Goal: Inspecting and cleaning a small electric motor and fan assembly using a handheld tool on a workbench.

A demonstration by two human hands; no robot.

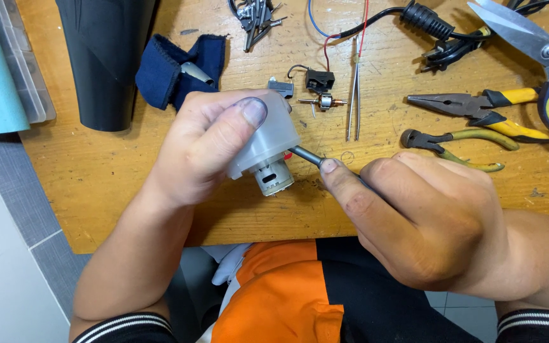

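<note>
My left hand [201, 149] grips a translucent white plastic housing [267, 136] with a small silver electric motor [272, 176] sticking out of its lower end. My right hand [417, 216] holds a thin dark metal tool shaft [306, 155], probably a screwdriver, its tip pushed against the housing beside the motor. My index finger rests along the shaft. The handle is hidden in my fist. Both hands hover over the front edge of a wooden workbench [109, 171].
Tweezers [354, 101], a small switch with wires [319, 81], long-nose pliers [478, 105], cutters [452, 143], scissors [541, 44] and a black cable [427, 25] lie behind. A dark blue cloth [173, 70] and black casing [103, 57] sit at left.
</note>
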